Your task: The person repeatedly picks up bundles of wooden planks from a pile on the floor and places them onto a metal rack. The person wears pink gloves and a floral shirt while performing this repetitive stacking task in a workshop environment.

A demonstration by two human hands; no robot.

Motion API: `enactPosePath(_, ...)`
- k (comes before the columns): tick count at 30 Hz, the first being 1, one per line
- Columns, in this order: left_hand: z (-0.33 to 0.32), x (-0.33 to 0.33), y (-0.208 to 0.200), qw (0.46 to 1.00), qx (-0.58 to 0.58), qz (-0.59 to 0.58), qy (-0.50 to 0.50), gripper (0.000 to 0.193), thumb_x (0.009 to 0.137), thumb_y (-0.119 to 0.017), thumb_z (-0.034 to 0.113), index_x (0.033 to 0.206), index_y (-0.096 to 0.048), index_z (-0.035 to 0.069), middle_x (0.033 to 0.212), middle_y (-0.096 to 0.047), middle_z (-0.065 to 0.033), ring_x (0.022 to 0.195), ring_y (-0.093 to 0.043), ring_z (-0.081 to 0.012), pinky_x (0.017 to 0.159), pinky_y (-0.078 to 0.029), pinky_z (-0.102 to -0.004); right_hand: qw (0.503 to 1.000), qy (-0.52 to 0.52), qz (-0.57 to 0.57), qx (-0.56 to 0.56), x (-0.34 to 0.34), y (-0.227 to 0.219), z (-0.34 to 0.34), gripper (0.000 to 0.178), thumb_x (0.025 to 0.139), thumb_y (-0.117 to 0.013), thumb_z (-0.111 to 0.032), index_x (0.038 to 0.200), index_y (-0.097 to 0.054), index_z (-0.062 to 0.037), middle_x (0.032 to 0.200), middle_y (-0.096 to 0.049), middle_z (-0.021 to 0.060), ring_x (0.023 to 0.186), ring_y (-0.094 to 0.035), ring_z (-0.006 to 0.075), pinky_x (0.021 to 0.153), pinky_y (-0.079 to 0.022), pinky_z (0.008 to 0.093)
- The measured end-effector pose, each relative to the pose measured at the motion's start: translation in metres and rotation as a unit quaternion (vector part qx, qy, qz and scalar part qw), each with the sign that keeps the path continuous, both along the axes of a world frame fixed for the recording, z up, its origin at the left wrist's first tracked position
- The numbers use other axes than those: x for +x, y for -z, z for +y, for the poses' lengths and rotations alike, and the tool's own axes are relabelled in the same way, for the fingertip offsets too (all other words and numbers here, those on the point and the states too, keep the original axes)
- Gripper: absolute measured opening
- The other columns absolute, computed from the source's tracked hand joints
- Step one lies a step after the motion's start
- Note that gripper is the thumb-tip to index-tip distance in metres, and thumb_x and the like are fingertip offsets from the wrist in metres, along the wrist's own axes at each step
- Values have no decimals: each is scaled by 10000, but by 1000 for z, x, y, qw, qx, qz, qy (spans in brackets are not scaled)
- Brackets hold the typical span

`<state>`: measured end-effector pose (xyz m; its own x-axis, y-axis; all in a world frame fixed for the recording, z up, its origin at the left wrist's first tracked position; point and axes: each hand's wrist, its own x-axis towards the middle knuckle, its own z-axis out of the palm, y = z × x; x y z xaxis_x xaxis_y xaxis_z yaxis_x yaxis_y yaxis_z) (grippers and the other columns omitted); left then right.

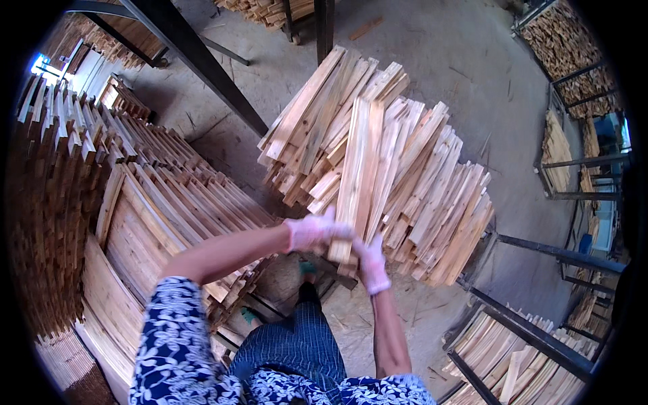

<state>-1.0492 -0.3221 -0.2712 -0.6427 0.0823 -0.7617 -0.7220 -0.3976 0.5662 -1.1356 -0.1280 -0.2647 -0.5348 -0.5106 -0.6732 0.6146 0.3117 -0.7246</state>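
My left hand (pixel 318 230), in a pale pink-white glove, is closed against the left side of a few wooden slats (pixel 359 169) near their near end. On the right side of the same slats, my right hand (pixel 372 264), gloved alike, is closed round them lower down. Part of its fingers is hidden and slightly blurred. The slats lie lengthwise on top of a loose pile of slats (pixel 432 196), pointing away from me. How many slats are between my hands I cannot tell.
Close on the left stands a tall stack of boards (pixel 155 209). A dark metal post (pixel 202 61) slants behind the pile. Metal racks (pixel 533 331) holding more slats stand at the right. Wood scraps, including a loose piece (pixel 366 28), lie on the concrete floor (pixel 466 74).
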Motion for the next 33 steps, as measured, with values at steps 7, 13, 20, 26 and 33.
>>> enactPosePath(7,73,83,-59,971,207,-81,-90,774,849,-824,350,1464,-452,66,1287,-655,-128,1169,-652,-292,1012,-530,-537,963,9,-206,-175,55,-9,42,844,882,-690,-579,1484,-444,-40,1397,-567,161,1213,-604,312,1053,-506,456)
enactPosePath(13,82,76,-75,995,64,-83,6,718,838,-771,438,1365,-546,5,1178,-695,-182,1029,-710,-324,830,-602,-503,953,117,-251,-125,45,40,20,893,878,-633,-672,1401,-496,39,1208,-652,238,1035,-677,367,944,-574,500)
enactPosePath(20,119,135,-190,999,2,-46,-28,1065,689,-791,482,1500,-307,-9,1193,-654,-243,1050,-694,-365,865,-585,-517,989,-16,141,-46,83,-48,72,771,961,-511,-585,1491,-397,-38,1319,-562,199,1132,-630,339,963,-547,497)
enactPosePath(26,170,259,-195,965,-215,16,-152,1041,609,-860,473,1437,-392,48,1293,-579,-230,1228,-594,-364,991,-517,-431,962,-197,83,-172,165,-166,18,991,827,-703,-492,1566,-262,-1,1446,-443,199,1272,-504,324,1064,-448,441)
enactPosePath(33,113,373,-217,872,-250,69,-414,1160,652,-877,554,1547,-316,74,1339,-607,-216,1275,-576,-334,1055,-464,-429,859,-452,50,-234,277,-191,-147,676,949,-699,-222,1512,-379,-28,1336,-581,116,1173,-564,202,1045,-446,328)
